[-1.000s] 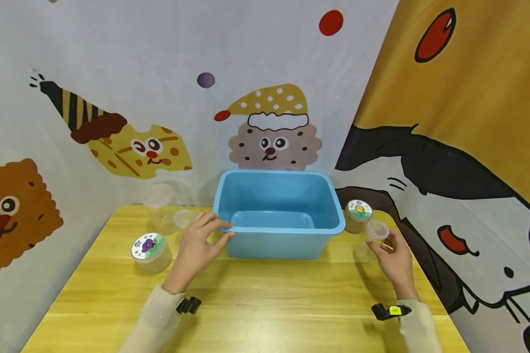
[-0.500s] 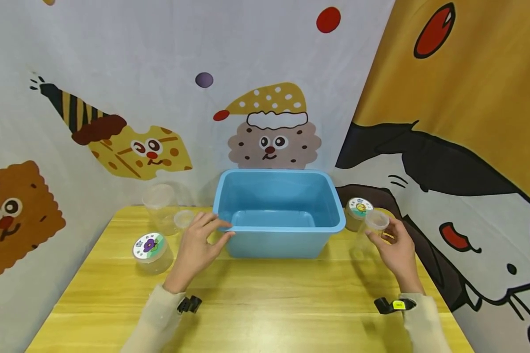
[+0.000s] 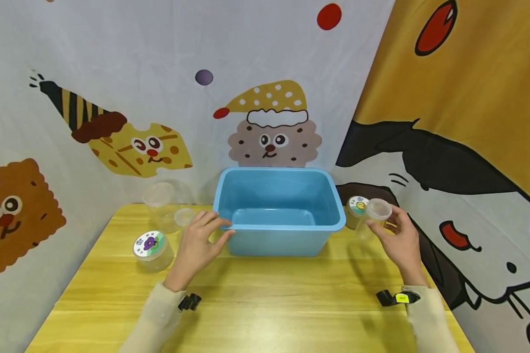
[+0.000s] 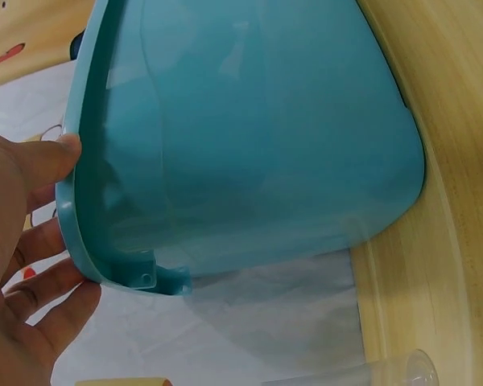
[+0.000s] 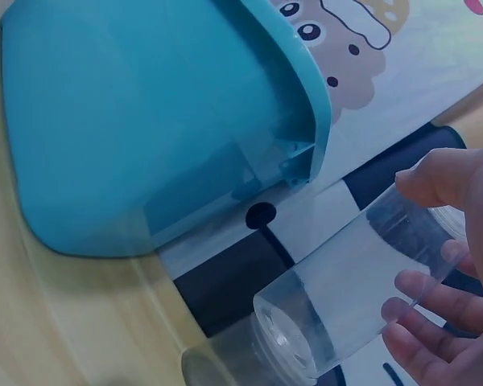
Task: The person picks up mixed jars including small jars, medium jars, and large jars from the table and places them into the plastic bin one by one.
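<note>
My left hand (image 3: 200, 245) holds the front left corner of the blue plastic bin (image 3: 276, 242) by its rim. In the left wrist view the thumb lies against the rim's outer face, and the other fingers reach the corner. At the right, my right hand (image 3: 398, 238) grips a tall clear plastic jar (image 5: 346, 273) with a translucent lid, thumb on one side and fingers on the other. The jar tilts above the table, overlapping a squat lidded jar (image 3: 357, 204) with a yellow flower label. Inside, the bin shows only its bare floor.
Left of the bin stand a tall clear jar (image 3: 160, 201), a smaller clear container (image 3: 183, 217) beside it, and a squat jar (image 3: 152, 250) with a purple flower label. A cartoon-printed cloth (image 3: 265, 44) hangs right behind the yellow wooden table (image 3: 265, 304).
My right hand has raised the tall clear jar upward and slightly away from me, so it now overlaps the yellow-flower jar. My left hand has stayed on the bin's rim.
</note>
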Motion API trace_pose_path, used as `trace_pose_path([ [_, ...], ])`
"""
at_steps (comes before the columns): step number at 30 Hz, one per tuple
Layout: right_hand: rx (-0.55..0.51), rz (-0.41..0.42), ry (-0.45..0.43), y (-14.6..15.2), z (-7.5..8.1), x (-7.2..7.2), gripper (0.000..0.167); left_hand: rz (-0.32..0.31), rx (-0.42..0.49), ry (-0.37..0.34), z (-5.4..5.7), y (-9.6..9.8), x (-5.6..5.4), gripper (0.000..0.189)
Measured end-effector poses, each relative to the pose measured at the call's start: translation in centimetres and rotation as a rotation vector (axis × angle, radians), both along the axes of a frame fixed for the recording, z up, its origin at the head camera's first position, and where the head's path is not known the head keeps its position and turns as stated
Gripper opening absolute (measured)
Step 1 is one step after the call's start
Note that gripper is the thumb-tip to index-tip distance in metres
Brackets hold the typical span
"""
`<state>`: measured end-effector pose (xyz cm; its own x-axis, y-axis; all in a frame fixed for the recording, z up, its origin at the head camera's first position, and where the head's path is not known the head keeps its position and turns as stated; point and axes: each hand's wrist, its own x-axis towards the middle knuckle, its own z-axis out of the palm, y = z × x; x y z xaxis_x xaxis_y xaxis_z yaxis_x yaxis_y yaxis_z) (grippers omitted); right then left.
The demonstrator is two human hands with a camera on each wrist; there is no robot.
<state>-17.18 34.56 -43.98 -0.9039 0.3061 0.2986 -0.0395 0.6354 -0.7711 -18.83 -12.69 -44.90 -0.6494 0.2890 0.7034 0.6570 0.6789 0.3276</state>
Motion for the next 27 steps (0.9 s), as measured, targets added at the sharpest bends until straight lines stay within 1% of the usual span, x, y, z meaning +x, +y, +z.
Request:
trace_pose_path([
  [6, 0.02, -0.006, -0.013, 0.0, 0.7, 0.3, 0.068, -0.023, -0.014, 0.003, 0.0, 0.0, -0.2, 0.021],
  [12, 0.036, 0.021, -0.02, -0.4, 1.7, -0.2, 0.071, -0.021, 0.007, -0.024, -0.1, -0.1, -0.3, 0.019],
  [18, 0.057, 0.048, -0.019, -1.0, 3.1, -0.8, 0.071, -0.021, 0.021, -0.038, -0.3, -0.2, -0.4, 0.018],
  [23, 0.087, 0.077, 0.025, -1.2, 4.6, -1.3, 0.07, -0.024, 0.043, -0.046, -0.1, 0.0, -0.3, 0.016],
  [27, 0.123, 0.107, 0.066, -1.6, 5.4, -1.8, 0.068, -0.024, 0.054, -0.052, -0.2, -0.1, -0.2, 0.017],
])
